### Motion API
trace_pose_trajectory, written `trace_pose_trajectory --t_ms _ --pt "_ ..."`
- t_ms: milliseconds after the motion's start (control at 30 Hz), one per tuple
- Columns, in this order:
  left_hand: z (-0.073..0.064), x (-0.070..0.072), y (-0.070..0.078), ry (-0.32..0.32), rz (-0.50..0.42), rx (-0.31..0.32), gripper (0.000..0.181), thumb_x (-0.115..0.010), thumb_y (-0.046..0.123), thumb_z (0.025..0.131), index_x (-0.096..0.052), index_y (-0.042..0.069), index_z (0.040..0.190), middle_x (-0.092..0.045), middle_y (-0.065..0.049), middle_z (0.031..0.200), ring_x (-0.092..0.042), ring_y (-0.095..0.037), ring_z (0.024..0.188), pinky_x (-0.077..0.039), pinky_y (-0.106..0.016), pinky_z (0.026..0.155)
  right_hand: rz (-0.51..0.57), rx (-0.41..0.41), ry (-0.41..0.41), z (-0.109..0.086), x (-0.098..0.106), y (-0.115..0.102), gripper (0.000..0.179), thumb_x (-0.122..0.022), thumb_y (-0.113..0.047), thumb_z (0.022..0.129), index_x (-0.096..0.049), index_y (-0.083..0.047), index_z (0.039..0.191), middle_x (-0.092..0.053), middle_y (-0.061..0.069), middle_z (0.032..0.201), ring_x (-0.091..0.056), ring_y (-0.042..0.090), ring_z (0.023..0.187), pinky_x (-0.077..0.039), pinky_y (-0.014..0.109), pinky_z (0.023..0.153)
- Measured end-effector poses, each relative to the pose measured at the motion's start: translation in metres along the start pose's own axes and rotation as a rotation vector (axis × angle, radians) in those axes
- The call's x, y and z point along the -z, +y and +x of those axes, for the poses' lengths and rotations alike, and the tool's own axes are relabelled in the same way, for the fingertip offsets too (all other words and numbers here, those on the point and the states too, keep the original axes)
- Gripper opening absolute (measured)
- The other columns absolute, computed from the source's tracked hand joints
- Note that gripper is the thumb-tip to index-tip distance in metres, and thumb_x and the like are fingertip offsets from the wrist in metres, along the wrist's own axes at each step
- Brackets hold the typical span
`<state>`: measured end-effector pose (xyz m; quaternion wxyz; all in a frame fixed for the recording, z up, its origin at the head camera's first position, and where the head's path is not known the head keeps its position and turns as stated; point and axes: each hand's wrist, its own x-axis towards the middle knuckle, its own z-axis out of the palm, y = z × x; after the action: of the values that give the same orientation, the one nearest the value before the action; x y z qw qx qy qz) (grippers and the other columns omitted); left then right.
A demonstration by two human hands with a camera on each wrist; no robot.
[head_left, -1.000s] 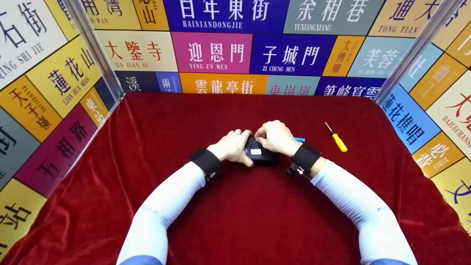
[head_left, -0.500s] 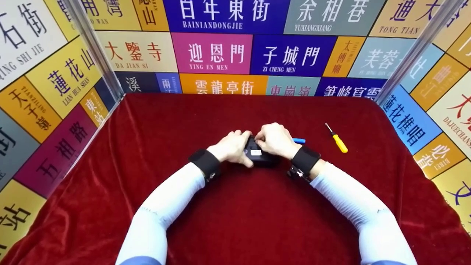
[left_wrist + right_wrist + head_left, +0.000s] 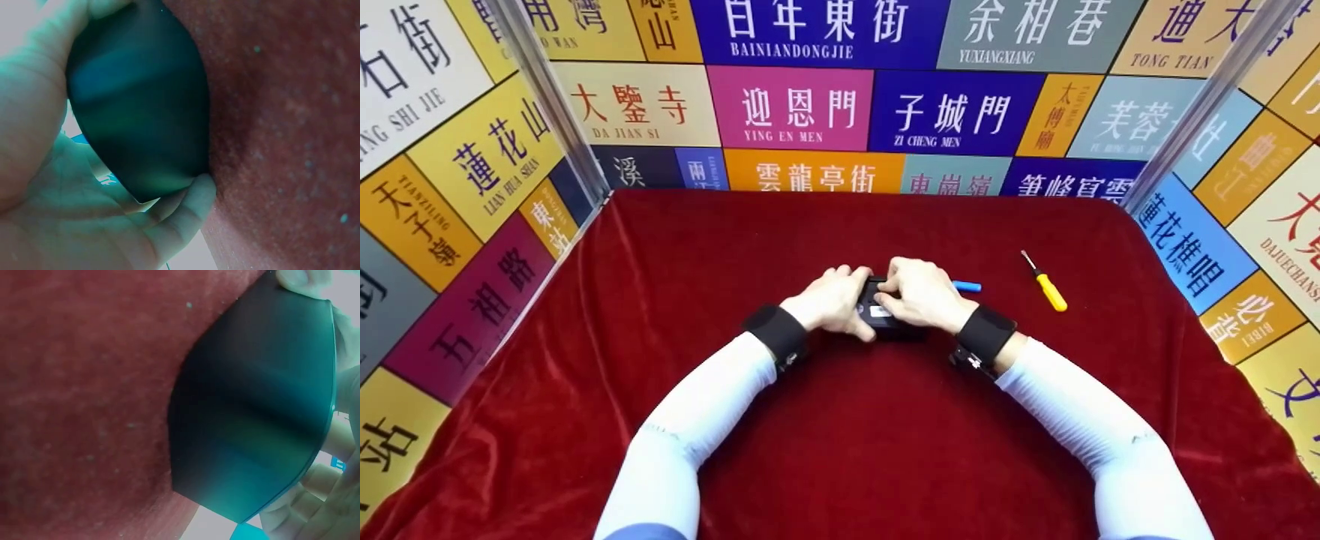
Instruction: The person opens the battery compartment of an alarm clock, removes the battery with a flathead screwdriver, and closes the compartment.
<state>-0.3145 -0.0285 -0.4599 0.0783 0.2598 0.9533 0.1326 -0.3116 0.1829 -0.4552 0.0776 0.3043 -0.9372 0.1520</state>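
A black plastic box-shaped device [image 3: 894, 328] with a small white label [image 3: 880, 311] lies on the red cloth. My left hand [image 3: 832, 298] grips its left end, thumb on the near side and fingers on the far side. My right hand [image 3: 926, 292] is bent over the right part, its thumb and fingertips curled close to the top face. In the left wrist view, thumb and fingers frame the glossy dark side [image 3: 140, 101]. The right wrist view shows the same dark body [image 3: 253, 405] beside curled fingers [image 3: 323, 481]. Whether the right fingertips pinch a small part, I cannot tell.
A blue stick-like object [image 3: 967, 286] pokes out from behind the right hand. Farther right lies a screwdriver [image 3: 1048, 289] with a yellow handle. Dark red velvet cloth [image 3: 840, 442] covers the table, and panels with printed signs [image 3: 795, 109] stand around it.
My right hand has shifted slightly nearer, and its thumb has come apart from the index fingertip, closer to the label. The left hand keeps its hold.
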Motion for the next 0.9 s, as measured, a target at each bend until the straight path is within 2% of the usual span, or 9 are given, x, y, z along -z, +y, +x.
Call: trace_pose_trajectory --t_ms 167,433,667,767,900 --pt "0.001 -0.001 0.000 -0.009 -0.006 -0.010 0.112 -0.098 0.049 0.074 -0.045 0.006 0.163 -0.062 -0.024 0.145 -0.063 -0.046 0.132 -0.058 -0.055 0.113 0.023 0.012 -0.022 -0.008 0.001 0.001 0.029 -0.080 -0.028 0.099 -0.089 -0.010 0.120 -0.072 0.013 0.107 -0.068 0.035 0.092 -0.060 0.054 0.076" --pt "0.000 0.000 -0.002 0.003 -0.004 -0.038 0.111 -0.098 0.049 0.075 -0.045 0.007 0.163 -0.062 -0.024 0.144 -0.063 -0.046 0.129 -0.058 -0.055 0.113 0.016 0.046 -0.072 -0.012 0.003 0.003 0.050 -0.081 -0.035 0.100 -0.079 -0.005 0.139 -0.070 0.016 0.117 -0.065 0.035 0.104 -0.058 0.051 0.085" --pt "-0.002 -0.001 -0.006 -0.011 -0.035 -0.060 0.118 -0.098 0.048 0.076 -0.039 0.003 0.167 -0.058 -0.027 0.150 -0.062 -0.048 0.135 -0.056 -0.055 0.116 0.077 0.057 -0.078 -0.019 0.009 0.005 0.049 -0.083 -0.034 0.097 -0.081 -0.004 0.136 -0.073 0.016 0.119 -0.068 0.036 0.109 -0.059 0.053 0.091" --pt "-0.004 -0.002 -0.010 0.009 -0.057 -0.064 0.123 -0.100 0.047 0.074 -0.037 0.001 0.168 -0.058 -0.027 0.151 -0.062 -0.045 0.138 -0.056 -0.053 0.118 0.091 0.067 -0.082 -0.022 0.010 0.006 0.047 -0.082 -0.034 0.097 -0.082 -0.005 0.133 -0.074 0.016 0.122 -0.069 0.037 0.113 -0.060 0.054 0.097" --pt "-0.004 -0.003 -0.017 0.050 -0.123 -0.092 0.117 -0.102 0.046 0.072 -0.044 0.000 0.163 -0.060 -0.024 0.147 -0.065 -0.040 0.133 -0.056 -0.049 0.119 0.112 0.077 -0.072 -0.027 0.013 0.010 0.048 -0.082 -0.037 0.096 -0.083 -0.005 0.131 -0.075 0.017 0.129 -0.068 0.038 0.121 -0.058 0.056 0.106"
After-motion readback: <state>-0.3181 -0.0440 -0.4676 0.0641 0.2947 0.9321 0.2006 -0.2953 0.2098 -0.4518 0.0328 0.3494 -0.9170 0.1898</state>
